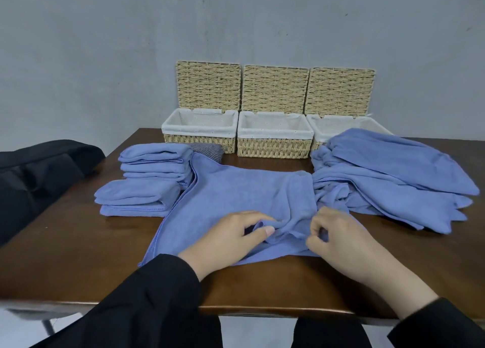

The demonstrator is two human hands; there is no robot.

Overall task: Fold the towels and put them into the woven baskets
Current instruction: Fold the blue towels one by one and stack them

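Far left of the spread towel (236, 198), a black bag (39, 169) lies half on the table (78, 242) edge. Just left of that towel sit two stacks of folded towels (147, 182), the nearer stack lower, the farther one taller, with a grey striped cloth (207, 149) peeking out behind them. The towel lies open at the table's middle, its left edge touching the stacks and its near right part bunched up. The left hand (231, 240) reaches in from a black sleeve (147, 295), wrist low over the towel's near edge, thumb and curled fingers pinching a fold of the bunched cloth. Just to its right, the right hand (338, 240) comes in at a slant from the lower right, knuckles up, fingers curled and gripping the same towel at its near right edge. Behind the towel, three baskets (274, 148) with white liners stand in a row against the wall, lids propped upright. Right of the towel, a loose heap of unfolded towels (388, 180) spreads toward the table's right side, touching the spread towel and hiding part of the rightmost basket.
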